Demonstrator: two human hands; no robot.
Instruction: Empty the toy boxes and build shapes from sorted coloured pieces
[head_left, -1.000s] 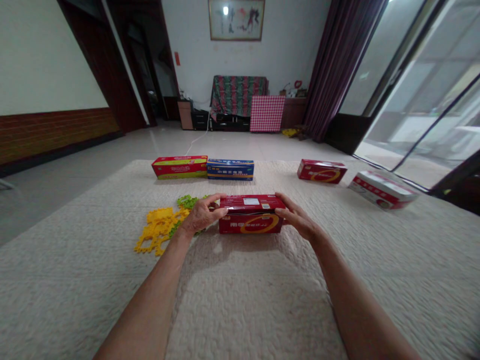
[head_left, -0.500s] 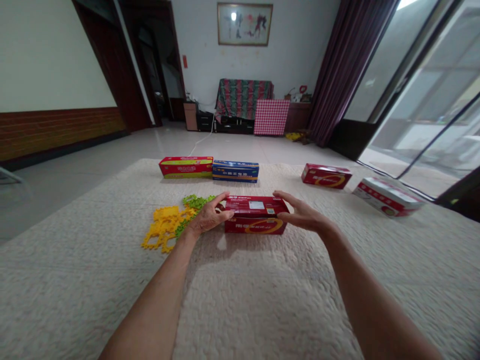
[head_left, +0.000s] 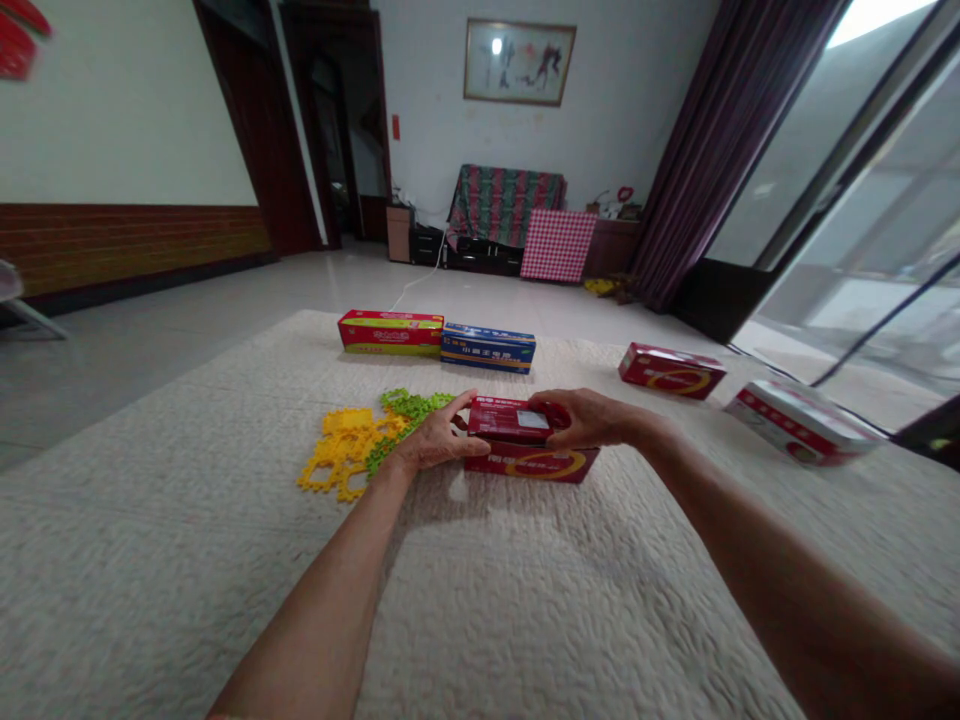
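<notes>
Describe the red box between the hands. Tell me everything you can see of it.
The red cardboard box is long and rectangular, with small white-printed lettering and a yellow oval on its front face. A small white label sits on its top. It looks closed and lies flat on the quilted cream cover. The left hand presses its left end, and the right hand lies over its top right, hiding part of it.

The red paperboard box (head_left: 531, 464) has a smooth, semi-gloss printed finish. The quilted cloth cover (head_left: 187, 600) is matt and rough. The floor tiles (head_left: 187, 310) are smooth and glossy.
</notes>
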